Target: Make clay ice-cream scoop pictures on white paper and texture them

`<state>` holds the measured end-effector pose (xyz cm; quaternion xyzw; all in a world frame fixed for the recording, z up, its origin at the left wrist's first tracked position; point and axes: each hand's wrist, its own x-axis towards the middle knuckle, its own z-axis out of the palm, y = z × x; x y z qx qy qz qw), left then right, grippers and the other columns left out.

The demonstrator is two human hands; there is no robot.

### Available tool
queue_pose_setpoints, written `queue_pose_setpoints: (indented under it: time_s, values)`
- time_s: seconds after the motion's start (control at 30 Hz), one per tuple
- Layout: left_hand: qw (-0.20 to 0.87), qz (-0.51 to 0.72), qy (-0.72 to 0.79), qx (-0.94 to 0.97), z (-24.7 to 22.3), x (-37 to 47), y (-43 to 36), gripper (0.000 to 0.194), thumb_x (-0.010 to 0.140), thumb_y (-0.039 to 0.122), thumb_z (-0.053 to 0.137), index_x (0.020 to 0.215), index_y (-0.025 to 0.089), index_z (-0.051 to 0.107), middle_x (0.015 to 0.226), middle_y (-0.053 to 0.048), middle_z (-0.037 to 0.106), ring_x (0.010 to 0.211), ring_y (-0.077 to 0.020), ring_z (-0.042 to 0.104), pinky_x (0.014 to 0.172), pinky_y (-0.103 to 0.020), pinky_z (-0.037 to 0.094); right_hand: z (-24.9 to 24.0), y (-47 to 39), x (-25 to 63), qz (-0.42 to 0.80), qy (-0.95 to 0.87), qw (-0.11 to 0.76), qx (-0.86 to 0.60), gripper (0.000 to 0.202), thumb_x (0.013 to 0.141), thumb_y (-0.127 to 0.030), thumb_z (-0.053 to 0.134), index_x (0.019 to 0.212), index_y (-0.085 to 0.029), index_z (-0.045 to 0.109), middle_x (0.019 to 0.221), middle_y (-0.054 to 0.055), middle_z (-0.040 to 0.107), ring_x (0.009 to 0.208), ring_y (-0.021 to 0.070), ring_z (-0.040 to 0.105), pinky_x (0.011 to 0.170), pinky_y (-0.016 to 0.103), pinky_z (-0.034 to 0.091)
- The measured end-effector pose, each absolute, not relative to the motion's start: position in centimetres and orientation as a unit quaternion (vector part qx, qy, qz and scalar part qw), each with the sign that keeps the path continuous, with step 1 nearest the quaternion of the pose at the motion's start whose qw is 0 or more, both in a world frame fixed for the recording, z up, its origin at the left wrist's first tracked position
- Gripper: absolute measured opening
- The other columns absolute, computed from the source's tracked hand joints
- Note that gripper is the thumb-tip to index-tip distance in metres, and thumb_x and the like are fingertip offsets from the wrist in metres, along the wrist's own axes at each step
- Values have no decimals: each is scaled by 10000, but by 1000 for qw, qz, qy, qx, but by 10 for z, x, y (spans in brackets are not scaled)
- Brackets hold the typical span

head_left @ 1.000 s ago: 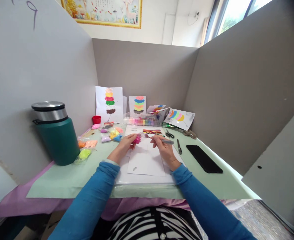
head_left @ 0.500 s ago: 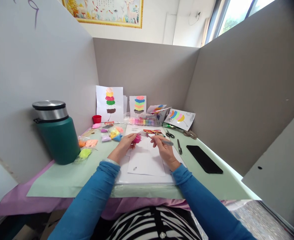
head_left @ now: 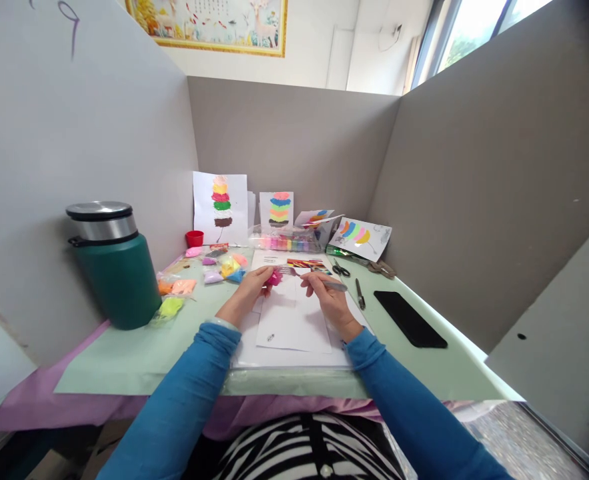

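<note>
My left hand pinches a lump of bright pink clay just above a white sheet of paper. My right hand holds a slim grey tool like a pen, its forked tip pointing left at the pink clay. Both hands hover close together over the far end of the sheet. Blue sleeves cover both of my arms.
A big green flask stands at the left. Small bags of coloured clay lie beyond my left hand. A clay tray, scissors, a pen and a black phone lie to the right. Clay pictures lean on the back wall.
My hands have barely moved; the view has shifted slightly. The tool's tip stays at the pink clay.
</note>
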<state>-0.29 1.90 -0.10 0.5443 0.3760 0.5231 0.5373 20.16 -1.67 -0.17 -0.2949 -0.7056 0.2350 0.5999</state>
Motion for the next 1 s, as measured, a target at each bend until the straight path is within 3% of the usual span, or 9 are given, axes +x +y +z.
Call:
queue_pose_setpoints:
  time_s: [0.23, 0.47, 0.57, 0.73, 1.0]
  values:
    - [520, 526, 364, 566, 0, -3, 18, 289, 746, 422, 680, 831, 145, 673, 706, -10, 571, 529, -85, 466, 491, -229, 349, -3, -17, 203, 204, -706, 602, -313, 299, 926, -399, 485, 861, -193, 692, 716, 20, 640, 576, 121, 551, 577, 269, 486]
    - [502, 548, 362, 562, 2, -1, 16, 292, 751, 374, 655, 916, 135, 683, 686, -7, 555, 540, -96, 459, 491, -230, 349, -1, -19, 204, 251, -716, 583, -289, 313, 927, -399, 484, 855, -190, 705, 726, 25, 632, 584, 124, 558, 586, 275, 479]
    - [497, 554, 370, 556, 3, 0, 16, 241, 743, 372, 659, 815, 142, 662, 661, -2, 546, 524, -95, 453, 490, -234, 347, -2, -18, 203, 248, -698, 604, -295, 324, 928, -408, 474, 857, -188, 702, 713, 23, 620, 578, 121, 548, 563, 265, 468]
    - [472, 544, 400, 567, 3, 1, 15, 232, 751, 380, 633, 708, 153, 612, 634, 6, 534, 495, -89, 440, 484, -239, 334, -4, -17, 203, 209, -701, 607, -311, 327, 937, -401, 457, 847, -188, 688, 699, 14, 606, 562, 115, 532, 553, 254, 457]
    - [378, 520, 438, 629, 3, 1, 17, 320, 755, 377, 582, 920, 126, 693, 649, 3, 579, 502, -100, 437, 516, -245, 352, -4, -20, 197, 25, -797, 527, -292, 271, 945, -318, 452, 823, -189, 658, 729, 45, 647, 682, 154, 591, 680, 290, 460]
